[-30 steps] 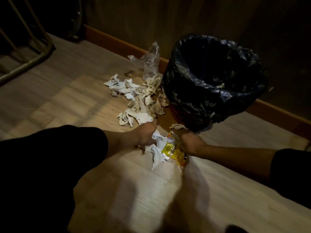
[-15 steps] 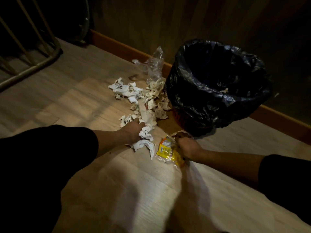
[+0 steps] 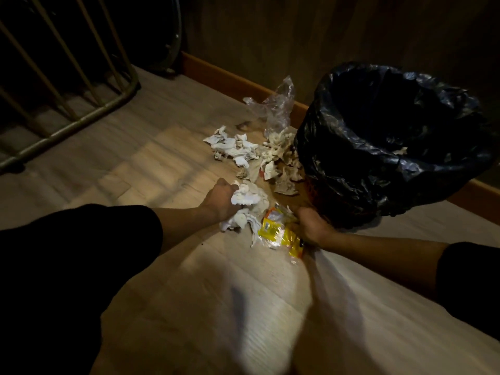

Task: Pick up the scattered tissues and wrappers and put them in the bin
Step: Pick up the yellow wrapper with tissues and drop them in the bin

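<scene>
A bin lined with a black bag stands on the wood floor at the right, by the wall. Crumpled white tissues lie in a heap to its left, with a clear plastic wrapper behind them. My left hand is closed on a bunch of white tissues low over the floor. My right hand grips a yellow wrapper at the foot of the bin. A scrap of tissue shows inside the bin.
A metal railing stands at the far left above a stairwell. An orange-brown skirting board runs along the dark wall behind the bin. Bare wood floor lies in front of me.
My left hand has moved away from me toward the heap and gathered more tissues into its grip. The right hand stays on the yellow wrapper. The camera has shifted.
</scene>
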Demonstrator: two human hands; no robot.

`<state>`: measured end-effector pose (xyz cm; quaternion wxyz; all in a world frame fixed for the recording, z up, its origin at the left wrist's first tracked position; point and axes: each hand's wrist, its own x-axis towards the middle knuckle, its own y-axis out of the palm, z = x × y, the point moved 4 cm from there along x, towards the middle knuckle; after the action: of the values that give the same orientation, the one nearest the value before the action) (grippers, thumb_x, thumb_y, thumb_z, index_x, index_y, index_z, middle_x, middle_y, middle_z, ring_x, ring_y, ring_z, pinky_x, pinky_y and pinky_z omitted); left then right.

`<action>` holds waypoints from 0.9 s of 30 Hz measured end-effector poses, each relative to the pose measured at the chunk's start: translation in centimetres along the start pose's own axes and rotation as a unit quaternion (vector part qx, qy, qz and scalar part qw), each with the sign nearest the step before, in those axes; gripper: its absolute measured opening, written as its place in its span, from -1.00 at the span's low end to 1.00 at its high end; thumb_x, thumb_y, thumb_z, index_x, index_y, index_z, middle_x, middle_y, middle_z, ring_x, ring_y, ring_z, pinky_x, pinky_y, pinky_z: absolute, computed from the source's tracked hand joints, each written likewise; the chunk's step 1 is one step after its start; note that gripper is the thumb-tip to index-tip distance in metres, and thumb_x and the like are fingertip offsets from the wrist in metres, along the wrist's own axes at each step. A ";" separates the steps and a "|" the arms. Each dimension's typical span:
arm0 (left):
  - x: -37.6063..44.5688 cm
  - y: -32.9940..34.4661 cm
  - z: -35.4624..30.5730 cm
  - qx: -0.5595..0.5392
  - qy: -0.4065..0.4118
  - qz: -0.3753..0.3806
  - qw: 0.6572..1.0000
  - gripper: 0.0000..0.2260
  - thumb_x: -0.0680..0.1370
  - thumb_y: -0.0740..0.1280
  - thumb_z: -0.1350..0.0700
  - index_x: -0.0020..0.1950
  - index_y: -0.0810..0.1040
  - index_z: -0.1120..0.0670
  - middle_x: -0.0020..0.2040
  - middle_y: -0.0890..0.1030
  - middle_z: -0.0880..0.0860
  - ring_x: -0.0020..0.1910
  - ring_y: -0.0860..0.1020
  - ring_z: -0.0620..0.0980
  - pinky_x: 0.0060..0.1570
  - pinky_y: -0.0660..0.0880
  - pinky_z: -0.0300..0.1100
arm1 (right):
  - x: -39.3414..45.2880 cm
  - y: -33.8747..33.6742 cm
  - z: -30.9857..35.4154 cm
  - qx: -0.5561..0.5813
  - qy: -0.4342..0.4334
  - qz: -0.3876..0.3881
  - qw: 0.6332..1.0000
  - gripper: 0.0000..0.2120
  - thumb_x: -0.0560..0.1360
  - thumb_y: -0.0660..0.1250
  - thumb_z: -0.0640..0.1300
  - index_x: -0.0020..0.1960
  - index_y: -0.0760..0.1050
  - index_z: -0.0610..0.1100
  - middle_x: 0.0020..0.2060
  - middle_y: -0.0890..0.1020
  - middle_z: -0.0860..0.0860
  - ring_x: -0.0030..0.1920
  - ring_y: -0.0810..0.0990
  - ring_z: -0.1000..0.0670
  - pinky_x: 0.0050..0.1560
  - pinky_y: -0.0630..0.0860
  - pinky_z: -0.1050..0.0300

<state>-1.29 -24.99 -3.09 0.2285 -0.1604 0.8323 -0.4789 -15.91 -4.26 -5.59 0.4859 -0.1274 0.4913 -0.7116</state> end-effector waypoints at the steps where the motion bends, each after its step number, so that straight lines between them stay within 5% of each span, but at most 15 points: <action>1: 0.1 -0.1 0.6 -0.003 -0.014 -0.002 1.000 -0.54 0.47 0.42 -0.03 0.30 0.52 0.15 0.23 0.47 0.24 0.27 0.45 0.19 0.21 0.48 -0.06 | 0.8 -0.2 0.8 0.001 -0.021 -0.020 1.000 -0.62 0.51 0.19 0.11 0.26 0.43 -0.03 0.23 0.57 -0.05 0.27 0.53 -0.09 0.26 0.46 0.08; 4: 0.2 -0.1 2.0 0.010 -0.043 0.003 0.999 -0.53 0.42 0.46 -0.06 0.23 0.53 0.18 0.30 0.41 0.24 0.32 0.44 0.18 0.20 0.49 -0.04 | 4.1 -0.5 2.8 -0.023 -0.006 -0.037 0.999 -0.37 0.55 0.24 -0.07 0.56 0.07 0.01 0.56 0.19 -0.15 0.55 0.19 -0.21 0.50 0.23 -0.12; 8: 0.0 0.8 2.6 0.009 -0.048 0.022 0.999 -0.44 0.43 0.47 0.03 0.32 0.39 0.25 0.33 0.41 0.26 0.28 0.46 0.24 0.20 0.44 -0.01 | 9.1 -0.3 3.5 0.040 0.048 -0.041 0.997 -0.13 0.54 0.23 -0.27 0.54 -0.20 0.32 0.62 -0.18 -0.05 0.61 -0.15 -0.21 0.55 0.04 -0.26; 11: -0.4 1.5 2.9 0.004 -0.022 0.008 1.000 -0.47 0.43 0.44 0.16 0.34 0.33 0.20 0.28 0.42 0.22 0.18 0.51 0.27 0.06 0.45 -0.01 | 11.8 0.0 3.0 0.080 0.065 -0.066 0.993 -0.23 0.56 0.23 -0.27 0.59 -0.04 0.21 0.62 -0.10 -0.06 0.61 -0.13 -0.17 0.57 0.00 -0.13; 17: -1.1 1.8 3.1 -0.047 0.012 0.011 0.999 -0.12 0.42 0.47 0.10 0.59 0.01 -0.07 0.32 0.38 0.21 0.19 0.52 0.25 0.13 0.48 0.00 | 11.8 0.4 2.6 -0.013 0.069 -0.036 0.997 -0.44 0.50 0.27 -0.26 0.49 0.31 -0.13 0.44 0.30 -0.29 0.43 0.32 -0.32 0.33 0.38 -0.05; 20: -1.1 2.3 2.7 0.015 0.056 0.029 0.998 -0.21 0.44 0.44 -0.17 0.57 0.11 -0.18 0.25 0.34 0.23 0.14 0.54 0.29 0.05 0.54 -0.03 | 10.4 0.8 2.1 0.007 0.063 -0.027 0.998 -0.43 0.56 0.25 -0.16 0.54 0.22 -0.16 0.49 0.30 -0.26 0.48 0.28 -0.27 0.42 0.31 -0.05; 23: -0.7 2.8 2.3 0.078 0.055 0.079 0.992 -0.27 0.41 0.47 -0.19 0.51 0.27 -0.10 0.34 0.26 0.27 0.14 0.54 0.32 0.09 0.53 -0.02 | 8.3 1.0 1.5 0.002 0.060 0.005 0.998 -0.42 0.61 0.22 -0.11 0.58 0.13 -0.16 0.56 0.17 -0.23 0.56 0.16 -0.22 0.48 0.18 0.06; 27: -0.7 2.9 1.3 0.110 0.033 0.109 0.987 -0.34 0.41 0.50 -0.08 0.42 0.32 0.05 0.31 0.32 0.28 0.08 0.54 0.37 0.06 0.50 0.03 | 5.4 0.9 2.4 0.003 0.066 0.033 0.997 -0.54 0.47 0.32 -0.20 0.37 0.43 -0.18 0.33 0.52 -0.22 0.35 0.49 -0.22 0.25 0.45 0.05</action>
<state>-0.11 -24.13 -6.06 0.2683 -0.0272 0.7937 -0.5452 -16.51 -10.06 -6.77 0.4762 -0.0624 0.5240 -0.7034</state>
